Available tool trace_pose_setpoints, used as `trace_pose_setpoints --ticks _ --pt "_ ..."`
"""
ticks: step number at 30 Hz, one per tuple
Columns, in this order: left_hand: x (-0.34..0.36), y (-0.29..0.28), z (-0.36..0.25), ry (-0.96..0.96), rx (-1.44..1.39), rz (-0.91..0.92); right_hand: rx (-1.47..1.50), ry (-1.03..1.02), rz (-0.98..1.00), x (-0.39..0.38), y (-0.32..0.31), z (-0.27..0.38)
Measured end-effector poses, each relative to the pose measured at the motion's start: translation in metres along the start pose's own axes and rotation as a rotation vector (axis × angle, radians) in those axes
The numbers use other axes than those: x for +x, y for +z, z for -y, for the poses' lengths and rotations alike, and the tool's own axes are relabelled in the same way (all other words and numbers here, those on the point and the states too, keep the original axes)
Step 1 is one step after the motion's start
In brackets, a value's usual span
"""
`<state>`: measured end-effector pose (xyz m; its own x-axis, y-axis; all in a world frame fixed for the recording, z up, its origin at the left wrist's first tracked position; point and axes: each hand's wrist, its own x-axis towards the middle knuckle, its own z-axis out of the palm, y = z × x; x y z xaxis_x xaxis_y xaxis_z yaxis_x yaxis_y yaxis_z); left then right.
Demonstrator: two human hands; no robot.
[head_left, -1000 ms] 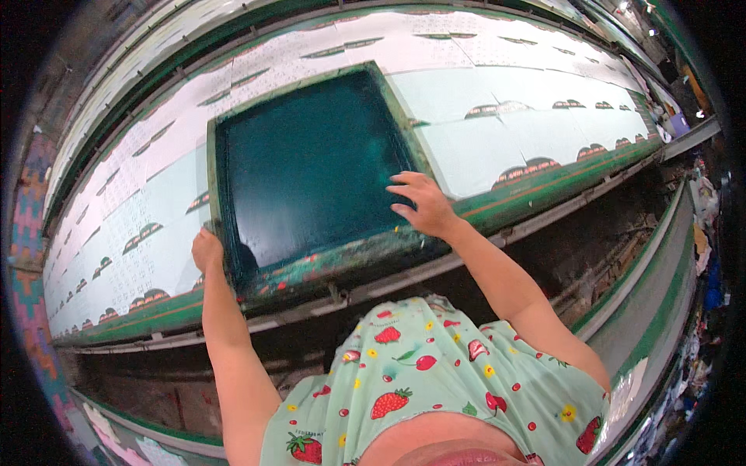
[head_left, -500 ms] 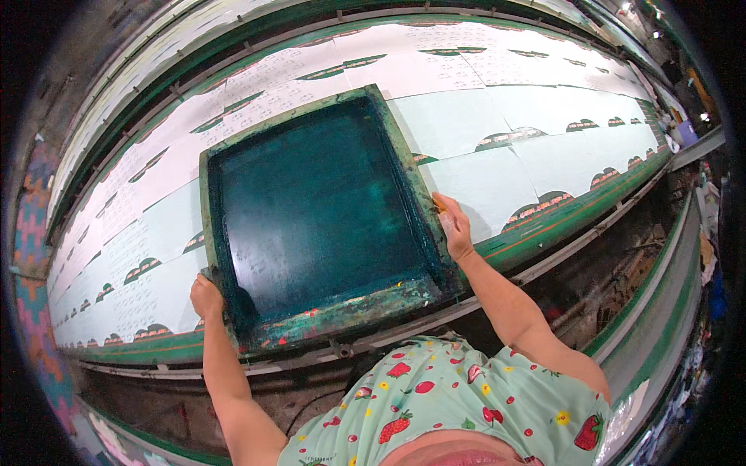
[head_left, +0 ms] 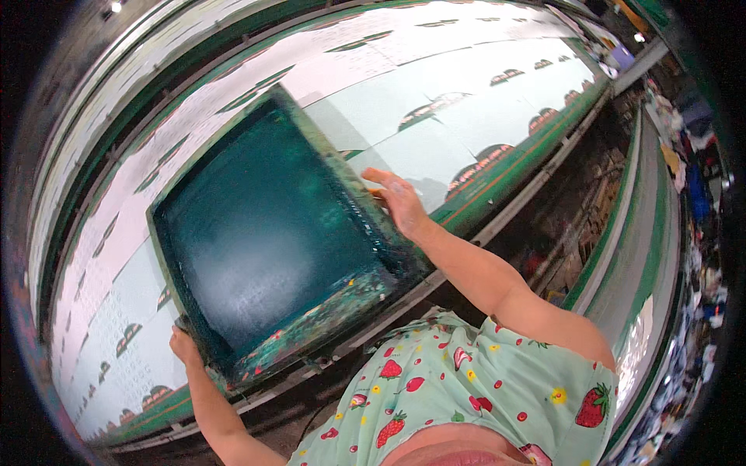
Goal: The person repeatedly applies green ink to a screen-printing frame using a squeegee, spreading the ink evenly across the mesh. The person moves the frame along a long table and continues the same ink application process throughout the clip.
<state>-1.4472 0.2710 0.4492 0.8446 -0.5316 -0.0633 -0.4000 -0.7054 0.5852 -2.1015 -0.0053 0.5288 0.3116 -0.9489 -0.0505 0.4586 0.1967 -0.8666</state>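
Observation:
A screen-printing frame [head_left: 342,167] with a dark teal, ink-wet mesh lies in front of me, tilted in view, over pale printed sheets. Its near rim is smeared with green, red and yellow ink. At the lower left side, my left hand [head_left: 185,346] is closed on the frame's edge, its fingertips partly hidden. Beside the right edge, my right hand [head_left: 402,206] has its fingers stretched and parted, close against the wood. Orange tones show on those fingers. Beneath and around the frame are light sheets [head_left: 420,74] with dark half-oval prints.
The long table's green edge [head_left: 497,186] and a metal rail run along its near side. Another green-and-grey table [head_left: 622,241] stands at right. Mixed clutter [head_left: 695,334] fills the far right rim. More long pale tables [head_left: 101,116] lie beyond on the left.
The view has turned, so the frame appears lower left and more tilted. It keeps about the same place on the sheets. My right hand's fingers have spread from their grip; the left stays closed.

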Motion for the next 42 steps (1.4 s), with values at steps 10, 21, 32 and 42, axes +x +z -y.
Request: trace_pose_setpoints --ticks 10,21,32,42 --pt "-0.064 0.019 -0.148 -0.333 -0.895 0.27 -0.414 -0.138 0.017 0.045 -0.075 0.136" --pt "-0.216 0.152 -0.404 -0.303 -1.018 0.444 -0.471 -0.01 0.14 0.122 -0.342 0.308" --pt "-0.391 0.335 -0.582 -0.287 -1.043 0.321 -0.487 -0.073 0.015 0.136 -0.6 0.414" --pt "-0.448 0.393 -0.618 -0.283 -0.991 0.266 -0.35 -0.047 -0.094 0.128 -0.673 0.452"
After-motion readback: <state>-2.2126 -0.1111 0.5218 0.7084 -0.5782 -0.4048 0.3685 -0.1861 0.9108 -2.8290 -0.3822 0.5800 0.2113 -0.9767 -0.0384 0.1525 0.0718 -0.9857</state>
